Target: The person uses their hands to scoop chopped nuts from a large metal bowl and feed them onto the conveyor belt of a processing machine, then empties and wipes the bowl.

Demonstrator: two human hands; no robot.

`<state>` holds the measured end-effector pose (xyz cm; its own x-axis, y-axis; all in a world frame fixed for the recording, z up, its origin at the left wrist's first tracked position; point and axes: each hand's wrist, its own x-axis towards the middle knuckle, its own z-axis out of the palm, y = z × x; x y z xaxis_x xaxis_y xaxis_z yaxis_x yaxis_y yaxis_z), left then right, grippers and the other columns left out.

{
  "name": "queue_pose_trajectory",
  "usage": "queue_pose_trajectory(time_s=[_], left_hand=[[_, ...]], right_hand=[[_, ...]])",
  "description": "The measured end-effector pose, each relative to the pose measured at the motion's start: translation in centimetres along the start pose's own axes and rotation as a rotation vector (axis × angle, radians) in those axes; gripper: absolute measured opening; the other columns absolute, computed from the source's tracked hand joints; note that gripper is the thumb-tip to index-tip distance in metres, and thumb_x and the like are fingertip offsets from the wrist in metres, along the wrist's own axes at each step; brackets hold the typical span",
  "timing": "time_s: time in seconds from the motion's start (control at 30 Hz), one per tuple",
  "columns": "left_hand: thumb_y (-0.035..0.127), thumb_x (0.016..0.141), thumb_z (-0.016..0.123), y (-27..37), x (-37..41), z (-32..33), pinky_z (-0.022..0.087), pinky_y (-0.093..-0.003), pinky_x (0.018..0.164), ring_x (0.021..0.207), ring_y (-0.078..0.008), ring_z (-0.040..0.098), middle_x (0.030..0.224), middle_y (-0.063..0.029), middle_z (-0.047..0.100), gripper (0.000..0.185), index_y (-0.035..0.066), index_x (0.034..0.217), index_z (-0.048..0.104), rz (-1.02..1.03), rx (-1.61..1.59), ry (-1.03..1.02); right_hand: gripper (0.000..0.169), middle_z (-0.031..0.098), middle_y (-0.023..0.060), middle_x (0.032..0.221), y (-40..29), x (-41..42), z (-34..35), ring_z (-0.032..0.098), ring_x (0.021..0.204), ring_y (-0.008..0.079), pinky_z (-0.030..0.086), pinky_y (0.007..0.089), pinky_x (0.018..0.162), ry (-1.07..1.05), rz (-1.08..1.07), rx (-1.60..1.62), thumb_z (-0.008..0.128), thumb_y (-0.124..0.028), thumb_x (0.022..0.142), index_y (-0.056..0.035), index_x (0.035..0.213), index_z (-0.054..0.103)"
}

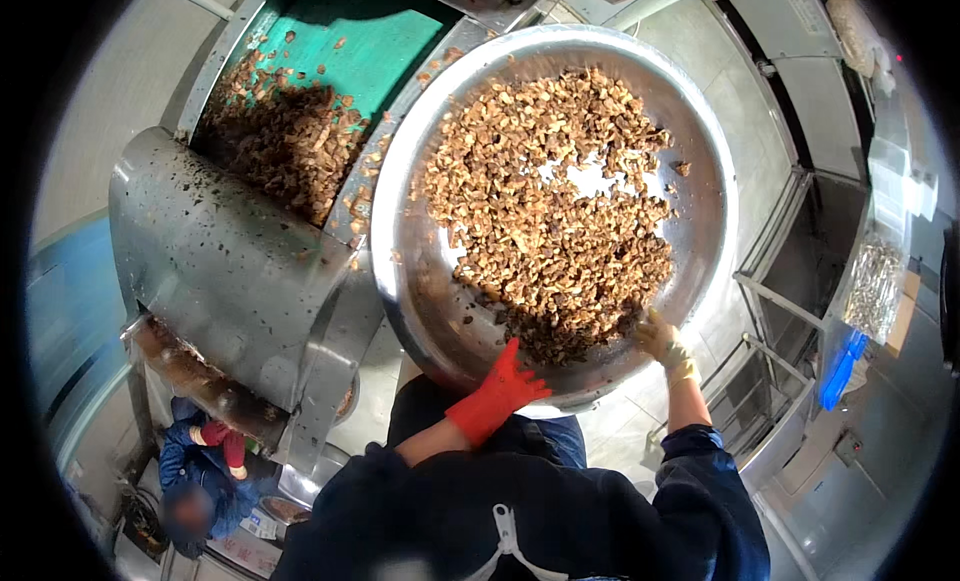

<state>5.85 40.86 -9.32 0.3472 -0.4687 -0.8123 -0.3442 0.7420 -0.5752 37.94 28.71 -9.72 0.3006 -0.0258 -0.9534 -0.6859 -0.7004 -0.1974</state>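
Note:
A large round stainless steel basin point(697, 236) stands before me, its bottom spread with small brown and tan food pieces point(555, 228). My left hand point(499, 393), in a red rubber glove, lies at the near rim with its fingers spread, the index finger pointing in towards the darker pieces. At the near right side, my right hand point(664, 341) in a pale yellow glove reaches over the rim; its fingertips are by the edge of the pile. Whether it grips anything is not clear.
To the left, a metal machine has a curved cover point(232, 258) and a green conveyor belt point(360, 48) bearing more brown pieces point(292, 138). A co-worker point(199, 461) in blue is at the lower left. Metal racks point(780, 303) stand at right, near a blue plastic object point(844, 371).

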Motion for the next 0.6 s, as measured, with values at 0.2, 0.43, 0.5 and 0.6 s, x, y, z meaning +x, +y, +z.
queue_pose_trajectory(time_s=[0.2, 0.43, 0.5, 0.6], left_hand=[[0.071, 0.075, 0.048, -0.4, 6.3, 3.0, 0.018, -0.0671, 0.101, 0.135, -0.0386, 0.019, 0.149, -0.0125, 0.016, 0.091, 0.022, 0.145, 0.017, 0.121, -0.116, -0.285], [0.061, 0.082, 0.05, 3.2, -3.3, 6.2, 0.026, -0.0632, 0.1, 0.136, -0.0325, 0.02, 0.15, -0.0053, 0.019, 0.075, 0.027, 0.143, 0.025, 0.561, -0.252, -0.37], [0.06, 0.082, 0.052, 4.0, -5.0, 4.7, 0.025, -0.0626, 0.101, 0.138, -0.0311, 0.015, 0.151, -0.0051, 0.013, 0.076, 0.028, 0.144, 0.021, 0.651, -0.25, -0.449], [0.059, 0.082, 0.053, 3.1, -4.9, 3.0, 0.022, -0.0641, 0.102, 0.139, -0.0311, 0.01, 0.152, -0.0064, 0.01, 0.077, 0.03, 0.144, 0.019, 0.759, -0.258, -0.347]], right_hand=[[0.055, 0.039, 0.0074, 0.139, 2.4, 3.7, 7.4, 0.032, 0.129, 0.0232, 0.028, 0.0422, 0.106, -0.278, -0.241, 0.196, 0.037, -0.045, 0.096, -0.0121, 0.14, 0.032], [0.096, 0.024, 0.0235, 0.144, -6.4, -1.9, 15.2, 0.039, 0.125, 0.0338, 0.047, 0.0442, 0.091, -0.627, -0.21, 0.163, 0.059, -0.063, 0.076, -0.0071, 0.143, 0.021], [0.093, 0.033, 0.0267, 0.139, -9.7, -5.5, 14.5, 0.038, 0.126, 0.0391, 0.043, 0.0447, 0.096, -0.614, -0.43, 0.063, 0.056, -0.063, 0.078, -0.0038, 0.142, 0.022], [0.063, 0.048, 0.0179, 0.131, -10.8, -2.2, 7.7, 0.048, 0.12, 0.0275, 0.04, 0.043, 0.099, 0.028, -0.763, -0.004, 0.052, -0.048, 0.088, -0.0016, 0.13, 0.045]])
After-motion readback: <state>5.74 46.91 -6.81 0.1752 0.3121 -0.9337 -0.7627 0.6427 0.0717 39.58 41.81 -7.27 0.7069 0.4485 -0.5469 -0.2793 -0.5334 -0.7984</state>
